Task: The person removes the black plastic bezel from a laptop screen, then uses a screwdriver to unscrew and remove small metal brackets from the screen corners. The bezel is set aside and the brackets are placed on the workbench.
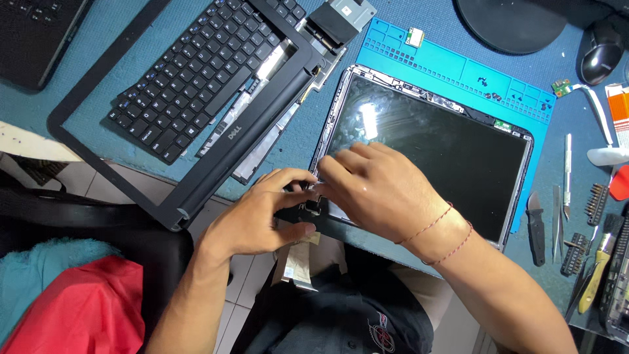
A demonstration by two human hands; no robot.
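At the near edge of the worktop [393, 249], the laptop screen panel [432, 141] lies face up, partly on the blue repair mat [458, 65], its lower left corner hanging out toward me. My left hand [259, 216] is curled around the dark hinge piece [308, 213] at that corner, thumb under and fingers over it. My right hand [377, 190] lies across the glass beside it, fingertips pinched at the same corner; what they grip is hidden, so I cannot tell if they hold a part or only press. To do this well, I judge I should steady the corner with the left, keep the right's pressure off the bare glass, and work slowly. The detached keyboard [196, 72] and black bezel frame [196, 190] lie to the left, and precision tools [563, 196] sit well apart on the right.
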